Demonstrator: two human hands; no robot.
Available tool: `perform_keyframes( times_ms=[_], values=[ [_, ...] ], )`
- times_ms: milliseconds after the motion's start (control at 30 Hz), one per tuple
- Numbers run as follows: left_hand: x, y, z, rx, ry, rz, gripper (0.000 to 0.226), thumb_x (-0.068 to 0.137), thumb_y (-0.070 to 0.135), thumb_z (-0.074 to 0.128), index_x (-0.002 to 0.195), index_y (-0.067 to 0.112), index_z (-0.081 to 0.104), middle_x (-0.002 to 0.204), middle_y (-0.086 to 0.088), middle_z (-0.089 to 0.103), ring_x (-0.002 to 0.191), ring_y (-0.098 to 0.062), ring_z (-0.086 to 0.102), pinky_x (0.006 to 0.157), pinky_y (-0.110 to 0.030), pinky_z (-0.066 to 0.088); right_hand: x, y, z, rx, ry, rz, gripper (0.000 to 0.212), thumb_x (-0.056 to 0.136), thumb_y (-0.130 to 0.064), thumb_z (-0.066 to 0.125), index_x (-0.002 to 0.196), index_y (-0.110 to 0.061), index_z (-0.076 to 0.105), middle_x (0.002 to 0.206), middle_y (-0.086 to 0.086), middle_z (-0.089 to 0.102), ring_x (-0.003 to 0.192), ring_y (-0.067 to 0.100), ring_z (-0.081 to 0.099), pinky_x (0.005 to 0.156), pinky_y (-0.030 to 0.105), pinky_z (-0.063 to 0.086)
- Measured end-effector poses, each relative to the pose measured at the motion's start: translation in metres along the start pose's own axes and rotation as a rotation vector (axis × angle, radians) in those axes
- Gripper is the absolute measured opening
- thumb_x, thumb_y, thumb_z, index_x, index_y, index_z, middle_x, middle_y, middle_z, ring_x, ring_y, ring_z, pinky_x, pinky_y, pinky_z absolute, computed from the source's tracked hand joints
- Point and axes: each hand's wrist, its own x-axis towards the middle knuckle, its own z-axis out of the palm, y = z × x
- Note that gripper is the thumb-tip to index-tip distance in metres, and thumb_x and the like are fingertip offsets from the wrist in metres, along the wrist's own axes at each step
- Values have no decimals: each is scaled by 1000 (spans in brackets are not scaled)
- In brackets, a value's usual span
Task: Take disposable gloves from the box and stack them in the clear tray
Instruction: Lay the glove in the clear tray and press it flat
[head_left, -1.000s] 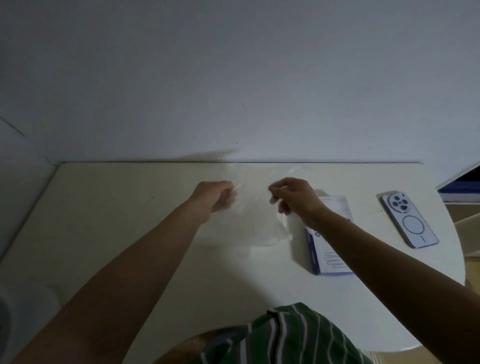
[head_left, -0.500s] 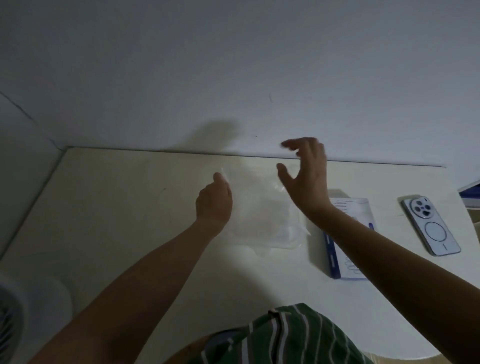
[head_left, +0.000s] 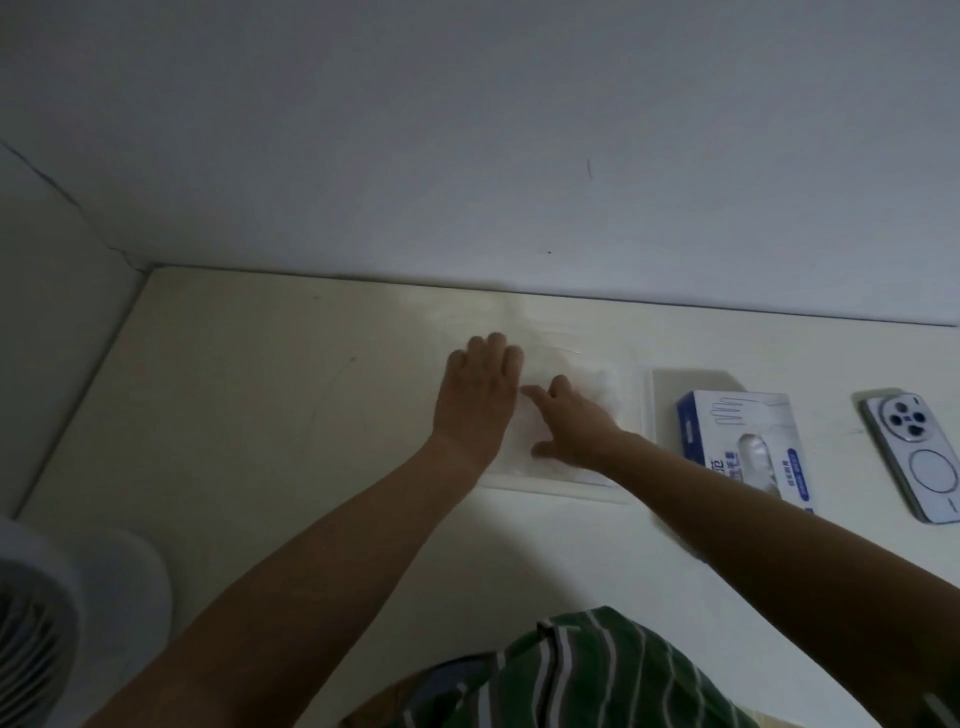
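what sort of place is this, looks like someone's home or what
Probably a room at home or a small office: a plain cream table set against a bare wall, a phone lying beside the glove box, and what looks like a small fan at lower left.

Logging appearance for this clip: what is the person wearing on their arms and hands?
The left hand and right hand are bare: no gloves, watch or bands visible in this dim view. The left forearm and right forearm show no sleeves. At the bottom edge is a green garment with pale wavy stripes.
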Motion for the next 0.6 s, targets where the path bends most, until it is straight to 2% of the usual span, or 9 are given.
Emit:
perform_keyframes(
  times_ms=[33, 67, 100, 133, 200, 233, 333, 433, 600],
  values=[
    [3, 2, -1, 3, 50, 113, 24, 75, 5, 60, 96, 13, 53, 97, -7, 54, 80, -20, 55, 66, -29, 45, 1, -1, 2, 13, 14, -9, 86, 83, -32, 75, 150, -19, 23, 138, 15, 34, 115, 31, 51, 94, 41, 50],
    [5, 4, -1, -25, 20, 182, 23, 75, 4, 60, 96, 12, 54, 97, -8, 55, 80, -21, 55, 65, -29, 45, 3, -3, 3, 24, 21, -24, 85, 82, -31, 75, 149, -18, 25, 139, 15, 33, 115, 30, 50, 94, 41, 50],
    [8, 6, 2, -104, -90, 184, 26, 78, 4, 60, 102, 10, 53, 104, -9, 54, 84, -22, 56, 67, -30, 46, 4, -5, 4, 28, 20, -35, 84, 82, -29, 76, 149, -17, 26, 139, 15, 32, 115, 30, 50, 94, 40, 50],
    [10, 8, 7, -188, -251, 113, 32, 82, 7, 61, 112, 9, 50, 112, -11, 52, 92, -24, 56, 72, -32, 47, 5, -7, 5, 22, 13, -41, 86, 81, -27, 76, 149, -16, 25, 140, 16, 31, 116, 31, 49, 93, 40, 51],
    [11, 5, 19, -296, -580, -55, 58, 85, 20, 69, 132, 7, 38, 130, -14, 40, 111, -30, 52, 86, -35, 47, 6, -7, 5, -16, -6, -27, 93, 80, -24, 77, 152, -17, 19, 143, 17, 25, 121, 33, 45, 93, 39, 50],
    [10, 1, 24, -288, -653, -88, 72, 83, 26, 73, 137, 5, 31, 137, -17, 33, 118, -33, 49, 91, -37, 46, 5, -4, 5, -44, -13, -5, 95, 81, -22, 75, 154, -18, 14, 146, 17, 21, 124, 34, 43, 94, 39, 49],
    [5, -9, 32, -200, -693, -65, 96, 79, 29, 77, 145, -2, 14, 147, -24, 18, 128, -37, 39, 102, -37, 39, 3, 3, 5, -151, -23, 66, 95, 85, -16, 69, 154, -12, 5, 152, 21, 12, 131, 37, 35, 100, 39, 42],
    [1, -8, 36, -68, -694, -1, 115, 76, 31, 79, 147, -10, -3, 150, -27, 11, 134, -37, 30, 107, -35, 34, 1, 4, 11, -150, -49, 112, 96, 85, -14, 67, 153, -4, 0, 153, 24, 10, 133, 40, 34, 106, 40, 37],
    [0, -4, 36, 6, -742, 15, 115, 80, 29, 75, 144, -15, -10, 153, -31, 2, 139, -40, 21, 111, -38, 28, 3, 0, 20, -162, -40, 114, 94, 89, -16, 61, 151, 3, -7, 152, 26, 10, 130, 42, 35, 105, 39, 37]
  ],
)
